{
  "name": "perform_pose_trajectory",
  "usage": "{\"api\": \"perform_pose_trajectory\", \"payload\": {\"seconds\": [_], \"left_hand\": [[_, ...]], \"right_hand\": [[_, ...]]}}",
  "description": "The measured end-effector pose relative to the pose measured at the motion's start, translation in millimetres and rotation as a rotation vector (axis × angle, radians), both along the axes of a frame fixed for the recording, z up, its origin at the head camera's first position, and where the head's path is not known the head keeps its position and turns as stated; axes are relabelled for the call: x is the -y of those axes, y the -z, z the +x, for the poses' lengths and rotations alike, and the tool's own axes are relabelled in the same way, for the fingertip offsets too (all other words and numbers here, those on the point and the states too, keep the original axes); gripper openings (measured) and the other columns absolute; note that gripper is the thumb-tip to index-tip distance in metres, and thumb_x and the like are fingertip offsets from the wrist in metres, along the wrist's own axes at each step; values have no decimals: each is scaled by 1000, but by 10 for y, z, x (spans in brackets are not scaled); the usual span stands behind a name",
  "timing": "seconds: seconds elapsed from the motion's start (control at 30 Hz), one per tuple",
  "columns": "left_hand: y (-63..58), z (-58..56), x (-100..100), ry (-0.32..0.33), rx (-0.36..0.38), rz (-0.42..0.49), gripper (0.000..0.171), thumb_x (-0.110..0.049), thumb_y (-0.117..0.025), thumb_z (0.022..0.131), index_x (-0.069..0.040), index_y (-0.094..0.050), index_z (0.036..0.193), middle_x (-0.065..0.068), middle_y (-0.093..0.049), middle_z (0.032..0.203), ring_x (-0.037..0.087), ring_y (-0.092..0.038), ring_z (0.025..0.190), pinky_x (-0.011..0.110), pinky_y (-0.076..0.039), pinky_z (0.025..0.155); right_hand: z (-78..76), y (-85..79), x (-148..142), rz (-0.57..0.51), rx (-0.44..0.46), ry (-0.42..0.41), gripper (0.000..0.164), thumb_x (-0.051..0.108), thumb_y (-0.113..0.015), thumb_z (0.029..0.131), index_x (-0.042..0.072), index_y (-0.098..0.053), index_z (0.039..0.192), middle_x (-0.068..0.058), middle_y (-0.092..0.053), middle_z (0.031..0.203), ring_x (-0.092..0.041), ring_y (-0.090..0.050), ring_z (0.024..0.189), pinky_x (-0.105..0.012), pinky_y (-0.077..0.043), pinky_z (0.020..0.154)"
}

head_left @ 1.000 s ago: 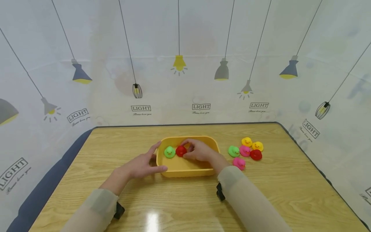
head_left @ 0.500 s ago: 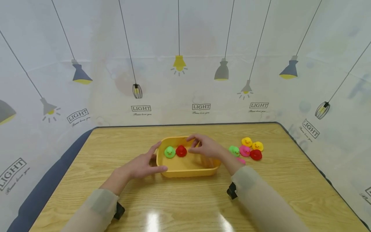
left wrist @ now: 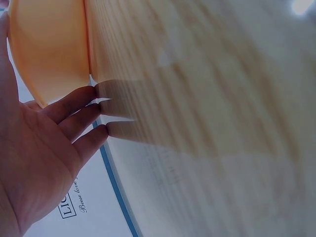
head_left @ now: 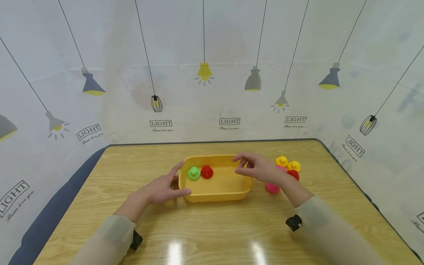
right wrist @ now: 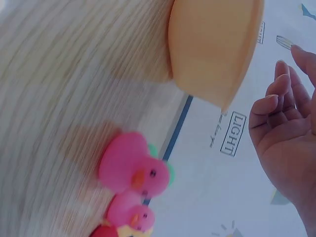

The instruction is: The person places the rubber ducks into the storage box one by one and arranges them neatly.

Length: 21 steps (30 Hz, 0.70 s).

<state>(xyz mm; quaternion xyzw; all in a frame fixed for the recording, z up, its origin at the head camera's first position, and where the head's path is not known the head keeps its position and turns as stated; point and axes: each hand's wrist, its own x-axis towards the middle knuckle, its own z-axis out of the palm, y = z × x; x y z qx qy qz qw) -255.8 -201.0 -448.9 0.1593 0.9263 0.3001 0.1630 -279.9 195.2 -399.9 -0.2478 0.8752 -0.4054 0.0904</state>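
Observation:
A yellow plastic tub (head_left: 215,198) stands mid-table in the head view. Inside it, at the left, a green rubber duck (head_left: 194,173) sits beside a red rubber duck (head_left: 207,172). My left hand (head_left: 162,188) rests against the tub's left end, fingers and thumb spread straight around the corner. In the left wrist view the tub (left wrist: 52,44) lies along that hand's fingers. My right hand (head_left: 260,167) hovers over the tub's right rim, fingers loosely bent and holding nothing. The right wrist view has this hand (right wrist: 286,113) above the tub wall (right wrist: 215,49).
Right of the tub sits a cluster of rubber ducks: a pink one (head_left: 272,188), a red one (head_left: 293,174), two yellow ones, one of them the rear yellow duck (head_left: 282,161), and others partly behind my right hand. A printed cloth wall (head_left: 192,129) borders the table's back.
My right hand has let go of the red duck in the tub, lifted, and moved right to the rim, now covering part of the duck cluster. The left hand has stayed put.

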Motion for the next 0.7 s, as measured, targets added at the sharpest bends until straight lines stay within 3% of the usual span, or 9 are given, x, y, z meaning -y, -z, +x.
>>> {"api": "perform_pose_trajectory", "payload": {"seconds": [0.33,0.47,0.7], "left_hand": [[-1,10,4,-15,14,-7,119,-80,-71,90,-39,-1,177,15,-61,160,39,-59,144,65,-41,124],[3,5,3,-18,21,-12,119,-81,-71,90,-41,-1,177,14,-61,160,39,-59,145,65,-40,125],[3,-3,1,-24,14,-16,118,-81,-71,89,-42,-2,176,13,-63,156,35,-61,140,63,-42,124]], "right_hand": [[190,46,-515,57,-10,21,35,28,-77,105,10,-71,135,-4,-71,105,-19,-57,77,-26,-49,68],[289,84,-693,64,10,48,30,28,-77,105,13,-73,131,-4,-71,104,-16,-55,76,-25,-47,65],[396,130,-1049,57,-47,106,33,24,-79,104,8,-73,132,-2,-70,101,-11,-58,82,-25,-49,69]]}}
